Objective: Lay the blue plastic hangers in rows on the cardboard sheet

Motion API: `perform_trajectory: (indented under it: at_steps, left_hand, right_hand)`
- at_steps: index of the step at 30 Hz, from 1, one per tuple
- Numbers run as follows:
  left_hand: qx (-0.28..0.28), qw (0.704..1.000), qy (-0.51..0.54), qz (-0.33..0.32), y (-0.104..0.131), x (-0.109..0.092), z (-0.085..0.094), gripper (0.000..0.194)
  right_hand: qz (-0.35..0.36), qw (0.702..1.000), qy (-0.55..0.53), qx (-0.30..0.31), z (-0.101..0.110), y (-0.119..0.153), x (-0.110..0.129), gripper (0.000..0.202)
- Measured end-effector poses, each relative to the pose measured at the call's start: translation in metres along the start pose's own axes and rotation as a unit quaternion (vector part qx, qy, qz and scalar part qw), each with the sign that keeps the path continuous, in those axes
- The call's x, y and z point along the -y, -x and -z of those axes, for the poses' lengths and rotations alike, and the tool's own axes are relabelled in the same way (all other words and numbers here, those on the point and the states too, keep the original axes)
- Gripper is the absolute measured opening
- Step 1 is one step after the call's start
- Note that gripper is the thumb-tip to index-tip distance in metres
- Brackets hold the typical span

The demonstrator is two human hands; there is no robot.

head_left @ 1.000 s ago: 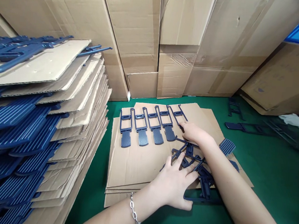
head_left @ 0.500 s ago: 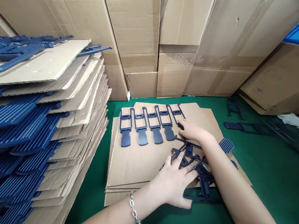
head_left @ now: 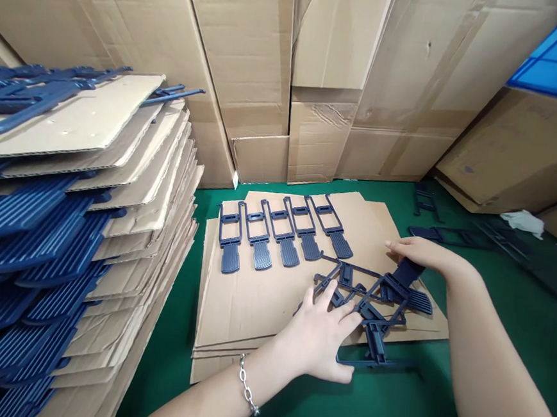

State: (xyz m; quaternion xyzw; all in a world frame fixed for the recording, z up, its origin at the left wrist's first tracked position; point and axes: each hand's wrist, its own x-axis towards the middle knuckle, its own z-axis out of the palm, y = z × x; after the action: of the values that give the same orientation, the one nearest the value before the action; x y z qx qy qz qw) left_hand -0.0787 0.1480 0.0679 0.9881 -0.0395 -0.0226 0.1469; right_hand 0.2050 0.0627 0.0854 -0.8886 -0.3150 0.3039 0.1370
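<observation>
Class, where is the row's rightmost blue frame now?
In the head view, the frame lies just right of centre on the cardboard, beside its row neighbour and beyond the tangled pile.

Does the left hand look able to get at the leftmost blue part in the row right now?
Probably yes: the left hand is spread over the edge of the jumbled pile, and bare cardboard lies between it and the leftmost blue part. The right hand is off to the other side.
</observation>
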Motion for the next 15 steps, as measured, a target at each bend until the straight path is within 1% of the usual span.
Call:
perform_trajectory:
  at_steps: [2,3,5,7,9,11,12,15]
  left_hand:
    - [-0.003,1.0,-0.001,-0.002,0.0,0.0,0.0,0.076]
    - [-0.004,1.0,-0.001,-0.003,0.0,0.0,0.0,0.076]
    - [-0.005,1.0,-0.003,-0.004,0.0,0.0,0.0,0.075]
    - [-0.007,1.0,-0.005,-0.002,-0.001,0.0,0.001,0.075]
    - [-0.008,1.0,-0.004,-0.001,-0.001,-0.001,0.001,0.075]
    - [-0.006,1.0,0.002,-0.001,-0.001,-0.001,0.0,0.075]
    - [-0.004,1.0,0.006,0.0,-0.001,-0.001,-0.001,0.075]
    - [0.002,1.0,0.024,0.003,-0.003,0.001,-0.004,0.077]
  right_hand:
    - [0.048,0.99,-0.134,0.009,-0.009,0.005,-0.011,0.045]
    - [0.065,0.975,-0.213,0.013,-0.013,0.007,-0.015,0.044]
    - [0.079,0.931,-0.354,0.037,-0.019,0.012,-0.024,0.045]
    - [0.075,0.887,-0.445,0.092,-0.022,0.017,-0.033,0.055]
    - [0.071,0.855,-0.494,0.141,-0.023,0.02,-0.041,0.063]
    - [0.064,0.834,-0.527,0.151,-0.023,0.02,-0.049,0.063]
    - [0.061,0.827,-0.542,0.14,-0.023,0.019,-0.051,0.061]
    - [0.063,0.805,-0.584,0.081,-0.024,0.012,-0.054,0.055]
